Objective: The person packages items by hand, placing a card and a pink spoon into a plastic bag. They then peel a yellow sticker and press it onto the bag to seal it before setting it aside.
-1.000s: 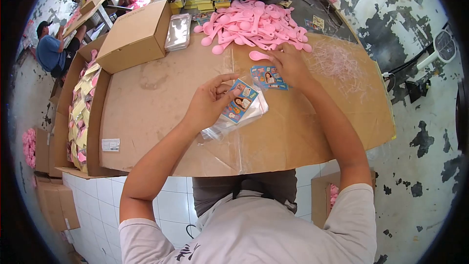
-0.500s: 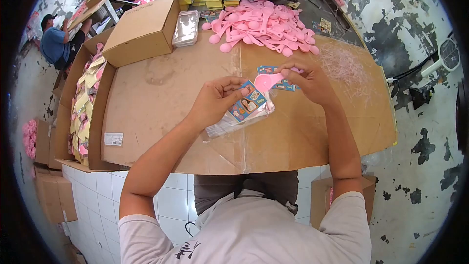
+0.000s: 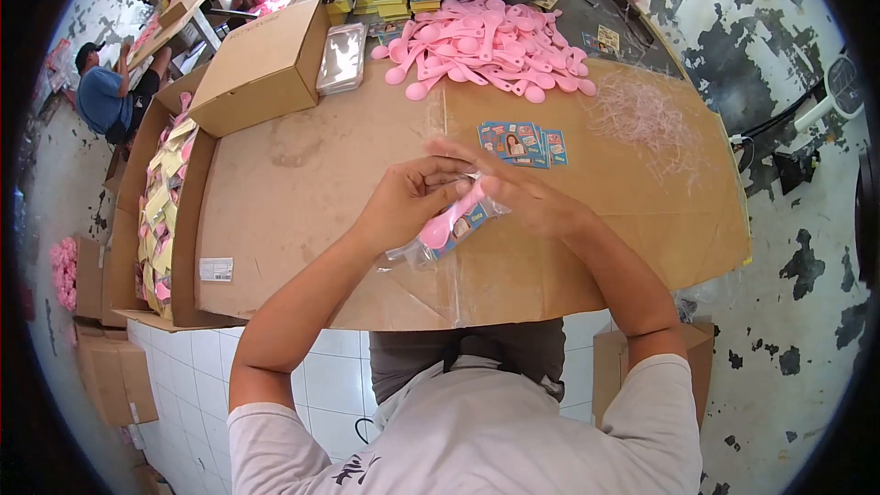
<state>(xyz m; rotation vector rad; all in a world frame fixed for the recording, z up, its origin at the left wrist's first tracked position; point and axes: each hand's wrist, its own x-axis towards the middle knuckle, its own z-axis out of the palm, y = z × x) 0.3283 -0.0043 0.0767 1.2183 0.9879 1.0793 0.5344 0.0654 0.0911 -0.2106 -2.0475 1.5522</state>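
My left hand (image 3: 411, 192) is closed on a clear plastic bag (image 3: 423, 257) above the cardboard-covered table. Inside the bag, a pink measuring spoon (image 3: 440, 229) lies bowl-down toward me, over a blue printed card (image 3: 473, 218). My right hand (image 3: 541, 202) is at the bag's upper end by the spoon handle, fingers stretched across toward my left fingers and slightly blurred. Whether it touches the bag is hard to tell. Just beyond my hands lie several blue printed cards (image 3: 515, 145). A heap of pink spoons (image 3: 495, 46) is farther back.
To the left stands an open carton (image 3: 206, 220) full of packed bags, with a closed cardboard box (image 3: 261, 64) behind it. Clear bags (image 3: 343, 60) are stacked beside that box. Thin plastic shreds (image 3: 651, 119) lie at right. Another person (image 3: 103, 92) sits at far left.
The pink spoon has gone from my right hand into the bag with the card. My right hand has come down and left, over the bag's upper end, its fingers now extended.
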